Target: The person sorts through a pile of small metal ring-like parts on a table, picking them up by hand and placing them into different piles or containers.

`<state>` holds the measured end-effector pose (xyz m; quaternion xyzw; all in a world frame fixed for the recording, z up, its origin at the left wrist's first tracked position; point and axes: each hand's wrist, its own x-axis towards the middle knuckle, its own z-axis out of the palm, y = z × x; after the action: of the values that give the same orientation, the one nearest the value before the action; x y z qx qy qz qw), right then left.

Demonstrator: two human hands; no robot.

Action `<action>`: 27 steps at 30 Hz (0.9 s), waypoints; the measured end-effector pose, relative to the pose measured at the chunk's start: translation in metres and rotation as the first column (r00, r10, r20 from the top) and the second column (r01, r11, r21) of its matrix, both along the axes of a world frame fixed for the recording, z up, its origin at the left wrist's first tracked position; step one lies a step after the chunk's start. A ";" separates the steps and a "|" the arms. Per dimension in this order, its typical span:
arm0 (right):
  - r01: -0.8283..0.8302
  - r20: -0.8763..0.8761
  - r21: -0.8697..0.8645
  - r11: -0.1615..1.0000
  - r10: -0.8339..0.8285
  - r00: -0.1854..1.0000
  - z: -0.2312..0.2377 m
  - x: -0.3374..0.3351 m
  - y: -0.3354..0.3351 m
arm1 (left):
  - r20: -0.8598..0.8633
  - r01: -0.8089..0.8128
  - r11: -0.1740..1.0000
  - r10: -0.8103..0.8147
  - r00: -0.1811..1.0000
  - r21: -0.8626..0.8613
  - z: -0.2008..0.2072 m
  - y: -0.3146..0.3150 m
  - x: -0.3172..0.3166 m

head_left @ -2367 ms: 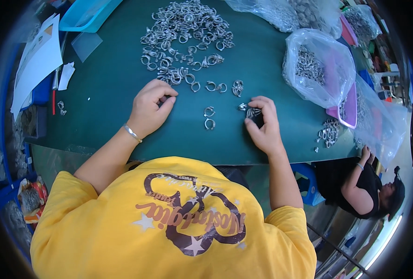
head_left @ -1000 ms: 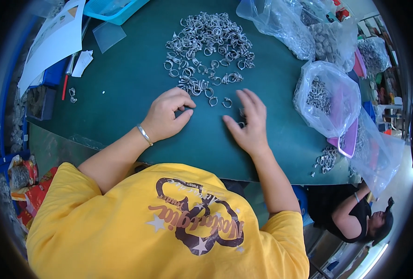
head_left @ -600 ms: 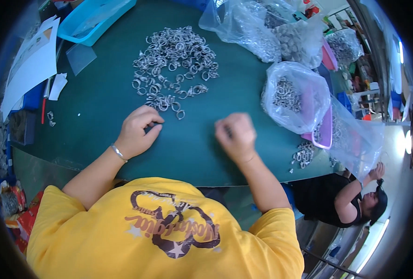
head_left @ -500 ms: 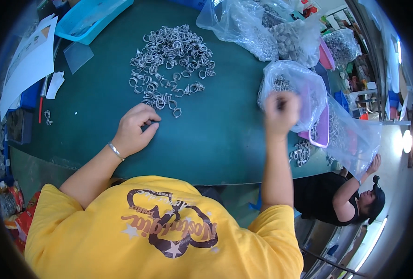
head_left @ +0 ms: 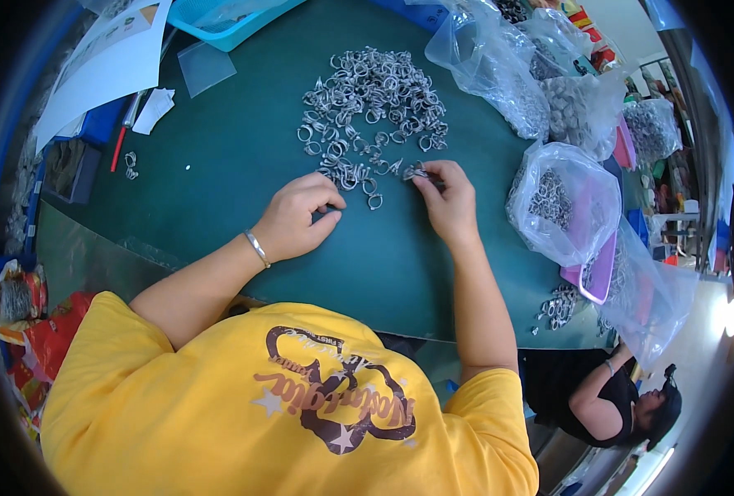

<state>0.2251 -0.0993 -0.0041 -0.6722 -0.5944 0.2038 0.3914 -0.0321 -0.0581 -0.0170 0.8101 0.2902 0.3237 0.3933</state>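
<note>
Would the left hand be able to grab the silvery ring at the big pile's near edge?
Probably yes: the silvery ring lies just right of the left hand, with only green tabletop between.

Finger rings (head_left: 375, 83), twelve o'clock: shiny metal. Tabletop (head_left: 218, 149): smooth, satin. Bag (head_left: 491, 74), one o'clock: glossy clear plastic. T-shirt (head_left: 210, 397): matt cloth. Tray (head_left: 228, 38), eleven o'clock, cropped: probably plastic.
</note>
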 end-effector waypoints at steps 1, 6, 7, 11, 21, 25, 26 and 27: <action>0.014 -0.065 0.004 1.000 -0.014 0.998 0.002 0.003 -0.003 | -0.006 -0.005 1.000 0.005 1.000 0.001 0.000 -0.001 0.000; 0.033 -0.166 -0.096 0.995 -0.048 0.985 0.008 0.012 -0.012 | -0.019 -0.018 1.000 0.018 1.000 0.016 0.000 -0.002 0.000; 0.010 -0.136 -0.123 0.992 -0.027 0.990 0.005 0.014 -0.010 | -0.024 -0.015 1.000 0.015 1.000 0.017 0.002 -0.002 0.001; -0.140 0.199 0.116 0.983 0.115 0.973 0.003 -0.003 0.002 | -0.031 -0.012 1.000 0.012 0.999 0.021 0.003 -0.001 0.001; -0.250 0.272 0.158 0.955 0.201 0.941 -0.004 -0.032 0.023 | -0.029 -0.021 0.999 0.022 0.999 0.042 0.002 0.000 0.000; -0.233 0.355 0.153 0.960 0.166 0.920 -0.014 -0.028 0.027 | -0.015 -0.012 0.999 0.013 1.000 0.048 0.003 0.000 0.001; -0.237 0.395 0.221 0.946 0.136 0.909 -0.013 -0.026 0.024 | -0.009 -0.009 0.999 0.010 1.000 0.053 0.003 0.000 0.001; -0.235 0.413 0.216 0.948 0.130 0.901 -0.014 -0.025 0.018 | -0.002 -0.006 0.998 0.006 1.000 0.057 0.003 0.000 0.001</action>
<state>0.2001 -0.0816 -0.0178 -0.5830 -0.7432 0.0207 0.3276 -0.0306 -0.0584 -0.0136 0.8205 0.2837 0.3320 0.3689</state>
